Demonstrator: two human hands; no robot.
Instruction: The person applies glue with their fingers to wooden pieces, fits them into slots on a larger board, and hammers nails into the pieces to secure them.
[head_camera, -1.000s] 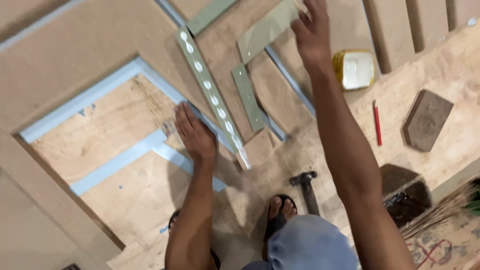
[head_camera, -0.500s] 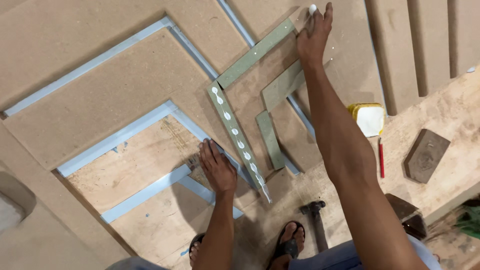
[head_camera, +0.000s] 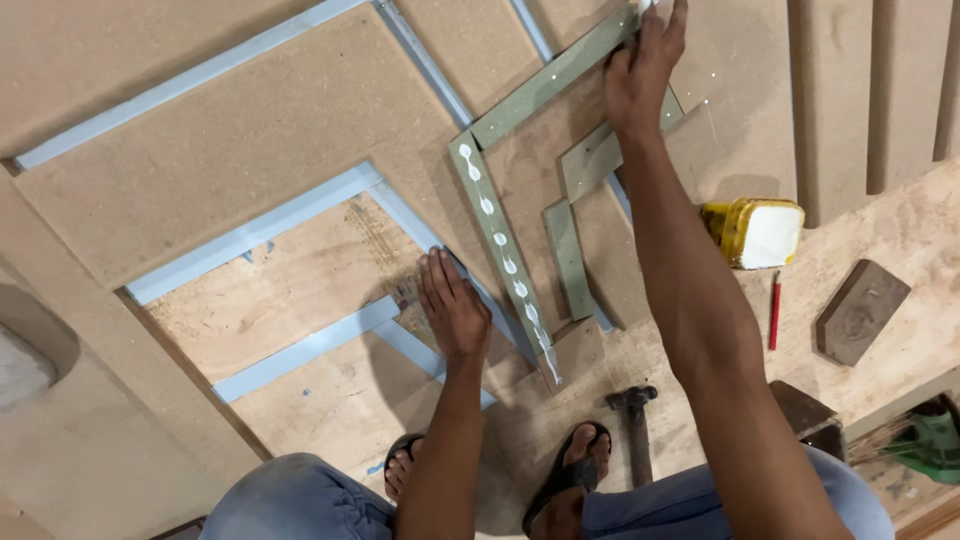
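The left hand (head_camera: 455, 312) lies flat and open on the brown fibreboard panel (head_camera: 260, 140), steadying it. The right hand (head_camera: 640, 70) presses the far green strip (head_camera: 550, 80) flat; press evenly, clear of the near strip's white glue dabs (head_camera: 500, 240).

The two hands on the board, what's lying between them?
In the head view, between the left hand and the right hand lies the green strip dotted with white glue blobs, resting on the brown board.

Bare board (head_camera: 230, 150) open leftward, glue tub (head_camera: 760, 232), hammer (head_camera: 634, 425) crowd the right
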